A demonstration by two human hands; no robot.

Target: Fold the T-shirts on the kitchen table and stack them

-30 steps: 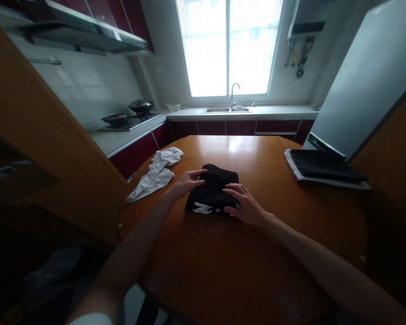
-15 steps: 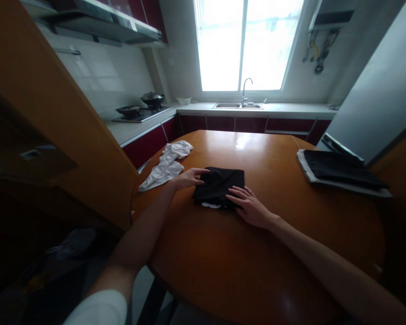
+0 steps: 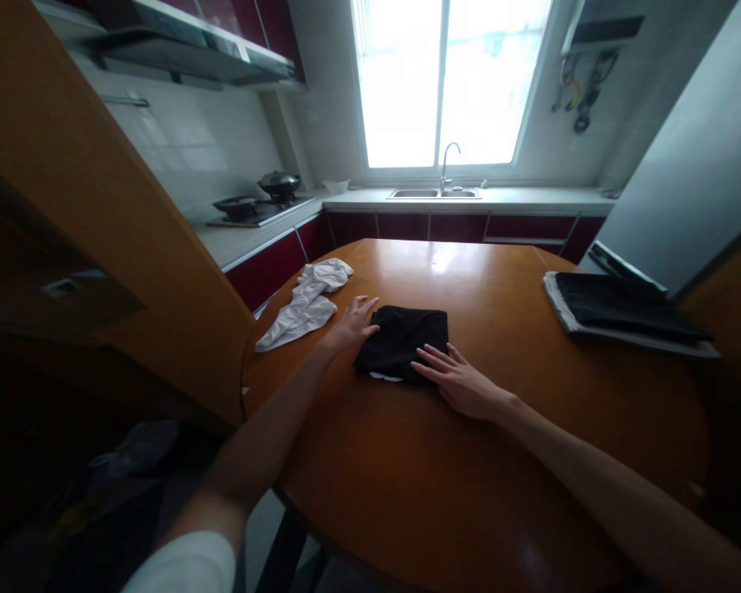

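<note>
From my remote seat I see the left hand [image 3: 350, 328] spread wide, its thumb at the left edge of the folded black cloth [image 3: 401, 333] and its fingers pointing ahead beside that edge; whether the thumb presses on the fabric I cannot tell. The right hand [image 3: 460, 383] is wide too, palm down, fingers stretched over the cloth's near right corner, gripping nothing that I can make out. The cloth lies flat on the wooden table [image 3: 407, 494] between the two hands (a strip of white [image 3: 384, 377] peeks out along its near edge, left of the right fingertips). Left of the left hand and slightly ahead, I have a crumpled white cloth [image 3: 302, 309], apart from the black one. Well to the right of the right hand sits a black bundle [image 3: 623, 305] with a pale layer beneath. Far ahead of both hands I make out the sink [image 3: 433, 196]
</note>
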